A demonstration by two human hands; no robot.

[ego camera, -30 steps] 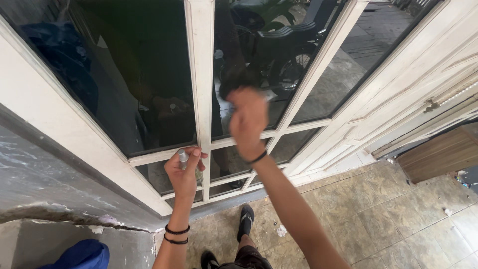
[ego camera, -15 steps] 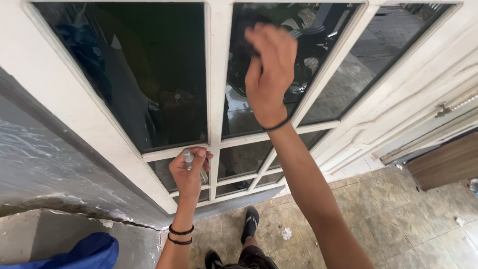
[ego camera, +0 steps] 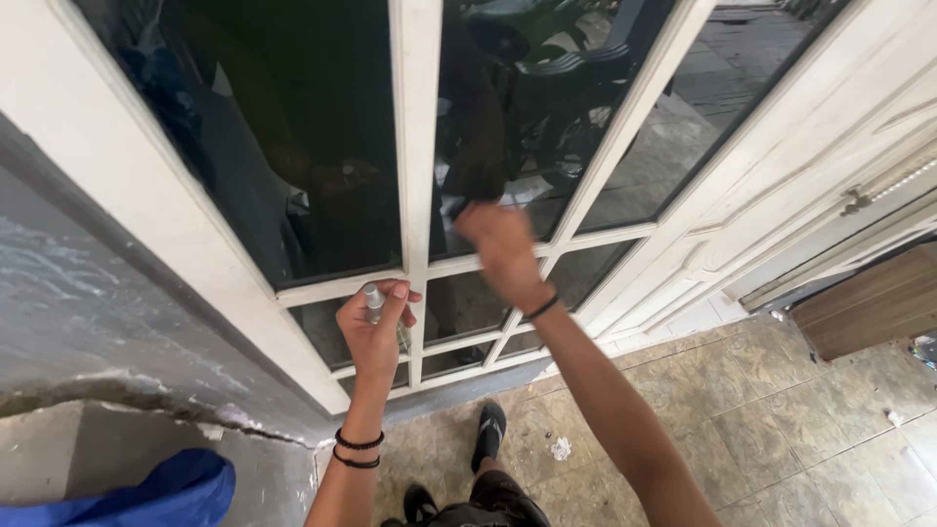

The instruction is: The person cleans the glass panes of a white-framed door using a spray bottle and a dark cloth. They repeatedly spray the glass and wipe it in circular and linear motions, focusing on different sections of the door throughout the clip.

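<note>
Now lower: right hand (ego camera: 503, 252), dropped from high on the glass (ego camera: 488, 127) half a second ago, pressed near the pane's bottom edge, fingers clenched on a dark cloth (ego camera: 459, 207) barely visible. Left hand (ego camera: 373, 327) unmoved, gripping a small bottle (ego camera: 374, 303) against the white frame (ego camera: 415, 176). Below, tiled floor (ego camera: 781, 420).

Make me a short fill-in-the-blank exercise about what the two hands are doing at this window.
1. The left hand holds a small ____ bottle with a silver cap.
2. The right hand presses a dark cloth against the ____ pane.
3. The window frame is painted ____.
4. Two dark bands circle the ____ wrist.

Missing words: spray; glass; white; left
</note>
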